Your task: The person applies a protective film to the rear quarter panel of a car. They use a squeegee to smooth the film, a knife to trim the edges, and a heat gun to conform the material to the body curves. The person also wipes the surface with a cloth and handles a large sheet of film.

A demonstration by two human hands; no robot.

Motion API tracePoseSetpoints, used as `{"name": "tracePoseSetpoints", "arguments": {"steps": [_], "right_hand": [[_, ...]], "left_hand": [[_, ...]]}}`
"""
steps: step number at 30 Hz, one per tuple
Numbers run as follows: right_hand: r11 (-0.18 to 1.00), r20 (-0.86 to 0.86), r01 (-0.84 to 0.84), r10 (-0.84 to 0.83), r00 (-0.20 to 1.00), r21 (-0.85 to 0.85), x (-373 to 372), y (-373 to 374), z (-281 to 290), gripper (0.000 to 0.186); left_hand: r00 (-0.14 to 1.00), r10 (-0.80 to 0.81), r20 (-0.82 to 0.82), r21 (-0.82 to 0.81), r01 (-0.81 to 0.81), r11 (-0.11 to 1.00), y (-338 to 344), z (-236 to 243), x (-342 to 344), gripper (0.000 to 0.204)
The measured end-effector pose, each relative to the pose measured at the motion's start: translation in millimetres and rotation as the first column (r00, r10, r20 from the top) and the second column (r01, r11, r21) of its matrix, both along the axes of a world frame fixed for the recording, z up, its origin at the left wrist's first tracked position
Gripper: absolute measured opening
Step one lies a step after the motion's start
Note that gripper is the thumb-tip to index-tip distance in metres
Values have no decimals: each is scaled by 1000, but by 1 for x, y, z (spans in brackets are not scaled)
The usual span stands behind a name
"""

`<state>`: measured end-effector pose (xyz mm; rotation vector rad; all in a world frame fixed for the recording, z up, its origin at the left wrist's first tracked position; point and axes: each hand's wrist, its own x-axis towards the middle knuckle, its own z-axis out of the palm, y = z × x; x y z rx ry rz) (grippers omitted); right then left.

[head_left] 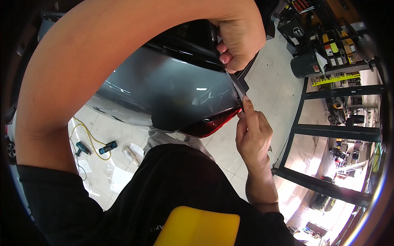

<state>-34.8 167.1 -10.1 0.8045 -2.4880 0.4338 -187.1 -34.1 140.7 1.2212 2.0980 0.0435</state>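
A grey car body panel [164,86] with a glossy surface curves in front of me, with a red tail light [213,123] at its near right corner. Along the panel's right edge runs a narrow dark strip [236,85]. Arching over the panel from the left, my left arm ends in my left hand [242,39], whose curled fingers are closed at the strip's far end. My right hand [254,133] pinches the near end beside the tail light, index finger extended along it. What lies inside the left fingers is partly hidden.
On the tiled floor at left are a cordless drill [83,149], a dark battery-like tool [108,147], a yellow cable [88,133] and papers [120,179]. A dark bin [304,65] and loaded shelves stand far right, near glass doors. A yellow flat piece [199,227] is at my chest.
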Motion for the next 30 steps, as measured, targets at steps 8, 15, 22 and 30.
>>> {"name": "tracePoseSetpoints", "arguments": {"steps": [8, 15, 22, 30], "right_hand": [[1000, -8, 15, -15, 1000, -1, 0, -1, 0, 55], [999, 10, 10, -10, 1000, -34, 2, -1, -2, 54], [998, 61, 47, -45, 997, -36, 6, -2, 0, 51], [998, 67, 38, -35, 997, -50, 6, -3, 1, 49]], "left_hand": [[986, -152, 65, 114, 144, 983, 4, -19, -18, 21], [997, -59, -59, 70, 63, 996, -1, 0, 0, 23], [998, -40, -55, 46, 43, 998, 0, 2, 1, 24], [975, 17, -223, -40, -27, 999, 6, 10, 17, 25]]}}
